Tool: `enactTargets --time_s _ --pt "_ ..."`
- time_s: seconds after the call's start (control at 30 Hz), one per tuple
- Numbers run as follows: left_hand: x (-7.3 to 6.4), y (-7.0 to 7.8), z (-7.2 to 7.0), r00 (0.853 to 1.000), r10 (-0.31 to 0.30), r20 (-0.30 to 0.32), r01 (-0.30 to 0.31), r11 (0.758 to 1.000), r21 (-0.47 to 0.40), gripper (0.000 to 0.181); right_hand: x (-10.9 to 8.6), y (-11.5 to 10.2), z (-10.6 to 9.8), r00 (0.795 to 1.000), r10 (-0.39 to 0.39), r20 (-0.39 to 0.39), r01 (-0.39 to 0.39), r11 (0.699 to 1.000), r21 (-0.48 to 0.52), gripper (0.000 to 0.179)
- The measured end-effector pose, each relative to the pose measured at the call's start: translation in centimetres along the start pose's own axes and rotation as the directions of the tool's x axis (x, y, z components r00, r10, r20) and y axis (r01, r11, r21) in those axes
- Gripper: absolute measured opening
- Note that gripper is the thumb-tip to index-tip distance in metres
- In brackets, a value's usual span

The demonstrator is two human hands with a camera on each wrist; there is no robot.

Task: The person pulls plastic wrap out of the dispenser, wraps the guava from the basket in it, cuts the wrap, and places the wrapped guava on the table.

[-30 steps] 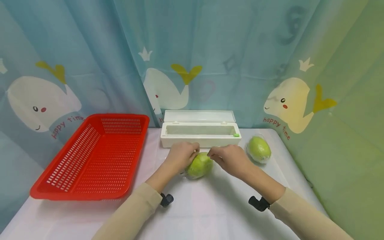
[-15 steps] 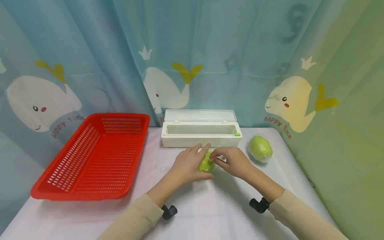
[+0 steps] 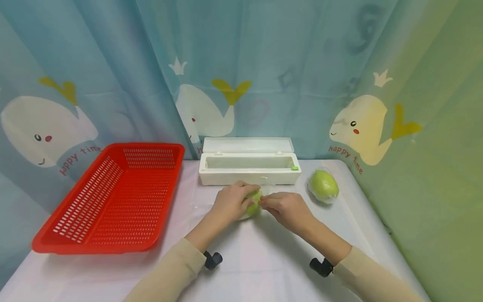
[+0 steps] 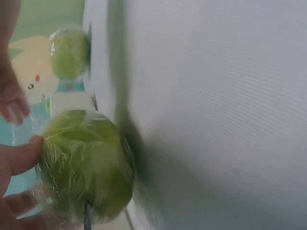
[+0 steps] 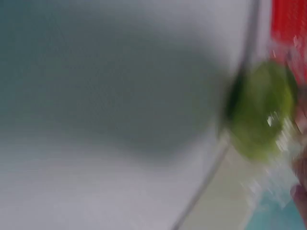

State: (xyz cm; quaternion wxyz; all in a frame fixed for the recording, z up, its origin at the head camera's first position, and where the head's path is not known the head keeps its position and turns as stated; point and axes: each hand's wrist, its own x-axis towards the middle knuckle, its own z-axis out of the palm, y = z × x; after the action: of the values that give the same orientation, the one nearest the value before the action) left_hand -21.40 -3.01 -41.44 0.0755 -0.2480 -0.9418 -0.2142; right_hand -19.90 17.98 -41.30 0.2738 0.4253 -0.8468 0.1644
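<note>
A green fruit [image 3: 256, 206], loosely wrapped in clear cling film, is on the white table in front of the dispenser. My left hand [image 3: 229, 202] holds it from the left; in the left wrist view the thumb [image 4: 24, 155] presses its near side and other fingers reach underneath the film. At the fruit's right, my right hand [image 3: 289, 210] has its fingertips together, pinching the cling film [image 4: 23, 130]. The right wrist view is blurred, with the fruit [image 5: 261, 112] at its right side. Both hands partly hide the fruit in the head view.
Behind the hands stands a white cling film dispenser [image 3: 249, 177], lid raised, with a green slide cutter [image 3: 294, 168]. A second film-wrapped green fruit [image 3: 323, 186] lies to the right. On the left sits a red plastic basket [image 3: 162, 226]. Curtains printed with whales [image 3: 362, 126] border the table.
My left hand spread over the fruit half a second ago, then drew back left with fingers bent on it. The right hand shifted slightly, staying at the fruit's right side.
</note>
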Motion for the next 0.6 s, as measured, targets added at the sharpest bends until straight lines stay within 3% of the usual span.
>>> enactTargets --time_s 0.27,0.47,0.6 --pt "-1.1 -1.1 -0.1 1.000 -0.009 -0.014 0.009 1.000 0.018 0.038 -1.2 -2.3 2.7 0.989 0.147 0.035 -0.148 0.988 0.050 0.029" --pt "-1.1 -0.6 -0.1 0.997 -0.073 0.015 0.073 0.997 0.015 0.048 -1.3 -3.3 3.3 0.985 0.124 0.122 -0.123 0.992 -0.017 0.038" --pt "-0.4 -0.3 0.4 0.988 -0.154 -0.024 0.154 0.988 -0.016 0.045 -1.3 -3.9 3.2 0.955 0.095 0.282 -0.079 0.995 -0.067 0.055"
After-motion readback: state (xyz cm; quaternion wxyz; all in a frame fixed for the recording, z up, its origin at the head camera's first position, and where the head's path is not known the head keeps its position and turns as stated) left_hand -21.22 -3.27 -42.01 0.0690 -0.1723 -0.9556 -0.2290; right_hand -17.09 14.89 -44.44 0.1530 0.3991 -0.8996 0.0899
